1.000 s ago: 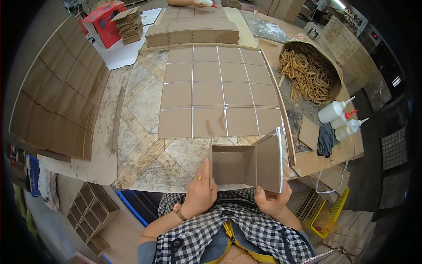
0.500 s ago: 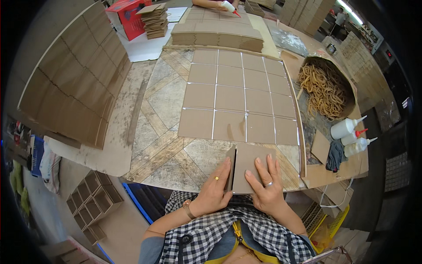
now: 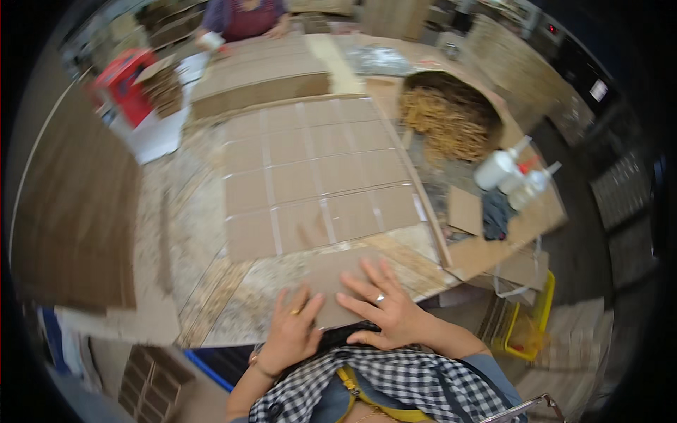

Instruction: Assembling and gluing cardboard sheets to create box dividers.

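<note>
A piece of brown cardboard [image 3: 338, 271] lies on the table's near edge in front of me. My right hand [image 3: 388, 310] rests on its right part, palm down with fingers spread. My left hand [image 3: 290, 328] is at its left edge, fingers apart and somewhat smeared by motion. Just beyond the piece lies a grid of flat cardboard panels [image 3: 289, 179] with white lines along the seams. A wooden strip [image 3: 414, 187] runs along the grid's right side.
White squeeze bottles [image 3: 496, 169], a dark cloth [image 3: 496, 215] and a container of tan loops [image 3: 441, 123] stand at right. Stacked cardboard [image 3: 261, 88] lies beyond the grid. A large cardboard sheet [image 3: 77, 211] stands at left. Across the table, a person in purple [image 3: 247, 21] holds a white bottle.
The view has swung, shifting the table scene leftward and down. The upright flap by my left hand no longer shows; that hand's fingers have spread apart.
</note>
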Demonstrator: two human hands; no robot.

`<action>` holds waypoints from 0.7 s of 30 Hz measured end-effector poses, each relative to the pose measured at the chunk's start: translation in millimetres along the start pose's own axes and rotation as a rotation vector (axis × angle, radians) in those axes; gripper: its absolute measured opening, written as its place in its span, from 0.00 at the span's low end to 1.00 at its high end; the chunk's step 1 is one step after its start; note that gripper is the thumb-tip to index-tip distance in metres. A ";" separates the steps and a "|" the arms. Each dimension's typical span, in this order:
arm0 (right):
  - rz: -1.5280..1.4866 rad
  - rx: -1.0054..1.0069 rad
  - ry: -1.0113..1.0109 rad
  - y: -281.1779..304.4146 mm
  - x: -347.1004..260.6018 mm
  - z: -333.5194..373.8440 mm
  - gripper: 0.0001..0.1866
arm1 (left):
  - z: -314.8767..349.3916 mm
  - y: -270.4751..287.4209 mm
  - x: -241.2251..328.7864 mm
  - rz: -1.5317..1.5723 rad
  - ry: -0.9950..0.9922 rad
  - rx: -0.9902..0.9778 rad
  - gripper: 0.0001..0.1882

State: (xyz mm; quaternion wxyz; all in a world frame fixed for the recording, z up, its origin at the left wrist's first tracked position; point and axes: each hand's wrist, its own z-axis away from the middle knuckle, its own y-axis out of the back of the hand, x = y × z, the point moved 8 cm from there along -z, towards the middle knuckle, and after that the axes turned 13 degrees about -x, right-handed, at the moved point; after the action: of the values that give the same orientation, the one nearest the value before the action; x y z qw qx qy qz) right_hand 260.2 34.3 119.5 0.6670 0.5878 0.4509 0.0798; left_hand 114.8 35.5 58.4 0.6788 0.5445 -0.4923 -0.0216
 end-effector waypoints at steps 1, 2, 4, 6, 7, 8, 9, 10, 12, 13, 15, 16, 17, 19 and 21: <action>-0.186 -0.002 0.047 8.3 11.5 6.0 0.31 | 1.7 1.5 -2.6 -0.015 0.022 -0.010 0.35; -0.304 0.163 -0.009 26.7 35.3 19.2 0.28 | 0.0 7.9 2.8 -0.038 0.000 0.009 0.35; -0.428 0.524 -0.232 55.3 108.5 52.9 0.19 | -1.3 18.8 10.3 -0.085 -0.010 0.051 0.35; -0.358 0.824 -0.539 89.3 184.6 93.7 0.12 | -3.7 24.5 14.0 -0.092 -0.046 0.060 0.32; -0.304 0.920 -0.647 105.7 218.5 108.6 0.09 | -3.7 26.6 16.0 -0.116 -0.065 0.054 0.31; -0.143 0.894 -0.706 120.7 242.4 112.1 0.08 | -2.9 26.6 15.5 -0.136 -0.079 0.054 0.31; 0.007 0.852 -0.754 131.6 266.1 108.1 0.08 | -0.1 23.7 11.6 -0.125 -0.089 0.058 0.31; -0.003 0.806 -0.779 134.6 295.3 103.1 0.09 | -1.7 24.6 10.7 -0.104 -0.101 0.063 0.30; 0.020 0.720 -0.886 139.9 344.7 91.3 0.11 | -4.7 27.2 11.2 -0.064 -0.116 0.070 0.29; 0.053 0.676 -0.965 141.8 363.7 82.1 0.13 | -4.2 28.5 10.4 -0.044 -0.121 0.094 0.29; 0.112 0.565 -1.167 143.3 389.4 70.8 0.16 | -5.3 30.8 8.6 -0.004 -0.139 0.148 0.28; 0.139 0.498 -1.292 143.1 396.8 65.5 0.16 | -6.8 33.1 8.5 0.012 -0.142 0.181 0.28; 0.167 0.430 -1.417 142.3 402.2 66.2 0.17 | -8.8 35.0 8.8 0.029 -0.150 0.211 0.27; 0.121 0.449 -1.439 135.7 413.1 63.1 0.17 | -7.6 39.1 9.3 0.066 -0.152 0.276 0.26; 0.136 0.512 -1.383 139.4 410.5 59.1 0.16 | -7.6 44.5 9.4 0.105 -0.160 0.343 0.24</action>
State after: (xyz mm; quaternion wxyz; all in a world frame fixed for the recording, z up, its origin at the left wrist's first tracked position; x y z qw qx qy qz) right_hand 598.7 294.7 24.7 0.6344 0.6676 -0.1050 -0.3752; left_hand 102.4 53.7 98.9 0.5348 0.6224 -0.5689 0.0547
